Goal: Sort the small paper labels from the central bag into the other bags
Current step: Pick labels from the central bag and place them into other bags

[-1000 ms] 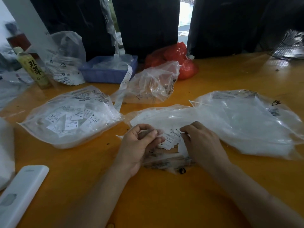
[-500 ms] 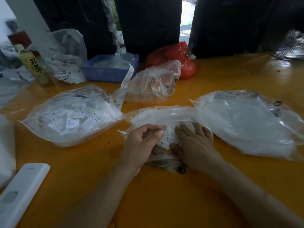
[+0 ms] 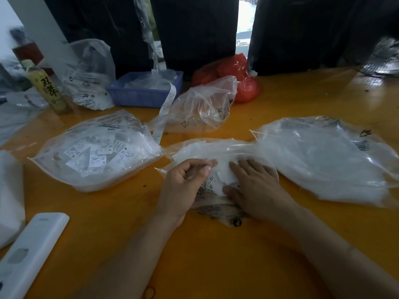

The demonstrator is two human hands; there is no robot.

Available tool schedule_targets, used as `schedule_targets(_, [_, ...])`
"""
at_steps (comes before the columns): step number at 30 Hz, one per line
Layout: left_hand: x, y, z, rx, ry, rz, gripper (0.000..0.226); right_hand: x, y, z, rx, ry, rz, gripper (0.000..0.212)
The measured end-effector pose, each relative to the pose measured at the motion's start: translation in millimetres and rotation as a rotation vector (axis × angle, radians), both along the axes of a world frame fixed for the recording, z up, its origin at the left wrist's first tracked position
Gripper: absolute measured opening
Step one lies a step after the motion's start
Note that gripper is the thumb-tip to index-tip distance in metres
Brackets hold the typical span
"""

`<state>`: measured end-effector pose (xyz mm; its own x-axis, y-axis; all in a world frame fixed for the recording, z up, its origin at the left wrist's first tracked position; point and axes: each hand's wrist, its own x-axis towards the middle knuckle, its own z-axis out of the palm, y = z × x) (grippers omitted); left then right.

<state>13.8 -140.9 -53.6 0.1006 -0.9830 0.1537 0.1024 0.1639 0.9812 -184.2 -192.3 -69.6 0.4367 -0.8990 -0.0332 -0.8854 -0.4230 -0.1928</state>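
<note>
The central bag (image 3: 216, 147), clear plastic, lies flat on the orange table just in front of me with its mouth toward me. My left hand (image 3: 183, 186) pinches the bag's near edge between thumb and forefinger. Reaching into the mouth, my right hand (image 3: 257, 186) lies palm down with fingers spread over a small heap of white paper labels (image 3: 218, 182). A left bag (image 3: 97, 152) holds several printed size labels. To the right lies a larger bag (image 3: 323, 158) with white contents. A crumpled bag (image 3: 203, 106) sits behind the central one.
A blue tray (image 3: 140, 93) with a label strip (image 3: 166, 108) hanging out stands at the back, beside a red bag (image 3: 237, 76). A drink bottle (image 3: 47, 87) and another clear bag (image 3: 88, 76) stand back left. A white device (image 3: 28, 251) lies near left.
My right hand has gone from curled at the bag's mouth to flat, reaching further in over the labels. The left hand has kept its pinch and shifted slightly forward.
</note>
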Motion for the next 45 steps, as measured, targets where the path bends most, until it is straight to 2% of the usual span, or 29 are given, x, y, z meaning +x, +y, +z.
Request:
schedule_targets(4, [1,-1,0,0.057,0.082,0.003,0.025,-10,4,1,-0.047,-0.017,0.103,0.069])
schedule_targets(7, [1,2,3,0.082,0.132,0.003,0.014,-13,9,3,-0.032,-0.019,0.138,0.063])
schedule_targets(9, [2,3,5,0.107,0.138,0.008,0.015,-12,12,8,-0.064,-0.039,0.146,0.051])
schedule_targets(12, [4,3,6,0.161,0.137,0.055,0.019,-8,19,14,-0.221,-0.131,0.196,0.027])
schedule_targets(15, [4,3,5,0.178,0.177,0.061,0.02,-2,24,18,-0.288,-0.282,0.159,0.015])
schedule_targets(18, [4,2,6,0.181,0.242,0.042,0.018,-2,25,21,-0.165,-0.439,0.001,0.011])
schedule_targets(23, [5,4,7,0.197,0.241,0.008,0.016,-11,23,21,0.056,-0.689,-0.149,0.022])
schedule_targets(27, [3,3,7,0.206,0.272,-0.012,0.017,-14,21,23,0.111,-1.018,-0.227,0.014])
schedule_targets(29, [2,2,6,0.213,0.316,-0.025,0.018,-13,21,23,0.22,-1.214,-0.271,0.015])
schedule_targets(31, [0,2,7,0.22,0.336,-0.021,0.016,-13,21,24,0.317,-1.309,-0.292,0.016])
schedule_targets(35, [-2,3,9,0.211,0.299,-0.004,0.016,-16,19,22,0.337,-1.314,-0.301,0.012])
schedule_targets(39, [-1,6,10,0.232,0.199,-0.01,0.017,-14,21,20,0.311,-1.216,-0.302,0.016])
schedule_targets(42, [-1,6,10,0.239,0.154,-0.002,0.018,-12,24,22,0.131,-0.94,-0.299,0.016])
schedule_targets(45, [-1,6,9,0.243,0.145,0.004,0.019,-12,24,21,0.025,-0.725,-0.293,0.042])
